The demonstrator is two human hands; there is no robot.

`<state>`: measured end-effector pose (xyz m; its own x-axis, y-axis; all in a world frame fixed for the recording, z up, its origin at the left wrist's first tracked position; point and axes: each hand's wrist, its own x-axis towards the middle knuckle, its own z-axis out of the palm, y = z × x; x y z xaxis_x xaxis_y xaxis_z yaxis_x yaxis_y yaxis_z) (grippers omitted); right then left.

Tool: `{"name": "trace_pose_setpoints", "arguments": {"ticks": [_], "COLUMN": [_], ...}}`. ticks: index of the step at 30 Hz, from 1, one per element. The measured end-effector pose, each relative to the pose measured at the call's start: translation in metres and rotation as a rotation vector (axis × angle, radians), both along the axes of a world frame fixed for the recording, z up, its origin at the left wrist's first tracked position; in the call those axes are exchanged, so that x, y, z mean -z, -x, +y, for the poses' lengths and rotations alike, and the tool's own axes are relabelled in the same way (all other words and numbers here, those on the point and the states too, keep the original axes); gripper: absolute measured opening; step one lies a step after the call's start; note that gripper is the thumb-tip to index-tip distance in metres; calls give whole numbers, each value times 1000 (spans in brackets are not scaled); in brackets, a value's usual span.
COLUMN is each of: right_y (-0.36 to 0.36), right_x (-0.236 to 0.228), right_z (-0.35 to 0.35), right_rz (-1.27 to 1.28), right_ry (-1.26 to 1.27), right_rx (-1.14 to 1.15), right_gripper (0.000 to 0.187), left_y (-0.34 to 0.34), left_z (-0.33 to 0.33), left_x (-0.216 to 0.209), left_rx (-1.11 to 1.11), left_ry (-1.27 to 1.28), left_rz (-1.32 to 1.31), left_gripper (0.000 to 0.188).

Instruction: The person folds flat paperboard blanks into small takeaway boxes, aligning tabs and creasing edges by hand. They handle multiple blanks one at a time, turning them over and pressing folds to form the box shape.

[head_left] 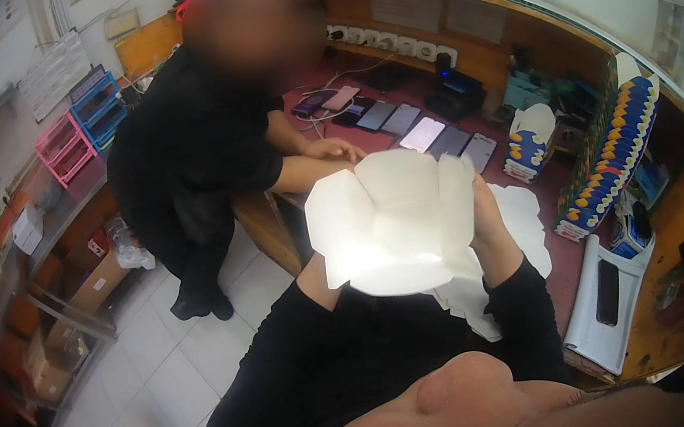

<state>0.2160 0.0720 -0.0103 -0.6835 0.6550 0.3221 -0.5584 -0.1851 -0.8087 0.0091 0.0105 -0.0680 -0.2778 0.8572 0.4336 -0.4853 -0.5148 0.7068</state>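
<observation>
Bare skin (459, 404) looms below. The right hand (492, 222) grips a white carton (396, 223); for the left hand (315, 284) I cannot tell.

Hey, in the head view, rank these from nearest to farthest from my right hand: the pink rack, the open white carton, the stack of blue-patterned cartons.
1. Open white carton: touching your right hand, at its left.
2. Stack of blue-patterned cartons: off to the right.
3. Pink rack: far left, across the room.

The head view looks down closely on the white carton (397, 227).
</observation>
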Motion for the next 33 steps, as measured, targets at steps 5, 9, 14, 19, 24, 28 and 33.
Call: {"name": "trace_pose_setpoints", "arguments": {"ticks": [5, 9, 14, 19, 24, 28, 33], "right_y": [1, -2, -36, -53, -51, -47, -55], "right_x": [26, 26, -19, -52, -64, -68, -56], "right_z": [25, 39, 36, -2, -37, -26, -19], "right_rz": [66, -55, -8, 51, -334, -331, -384], "right_ry": [-116, -328, -223, -451, -1555, -1571, -1376], "right_rx": [235, 438, 497, 873, 1175, 869, 750], "right_gripper": [37, 43, 48, 47, 43, 45, 41], "left_y": [-11, -25, -22, -20, -27, -28, -31], "left_z": [-1, -11, -17, -26, -29, -36, -40], "left_x": [-7, -18, -35, -37, -38, -47, -58], "left_rx": [-39, -188, -552, -790, -855, -906, -930], "left_ry": [8, -61, -210, -261, -193, -144, -149], "left_rz": [-60, -187, 3, 257, 422, 602, 737], "left_gripper": [32, 13, 9, 9, 14, 17, 15]}}
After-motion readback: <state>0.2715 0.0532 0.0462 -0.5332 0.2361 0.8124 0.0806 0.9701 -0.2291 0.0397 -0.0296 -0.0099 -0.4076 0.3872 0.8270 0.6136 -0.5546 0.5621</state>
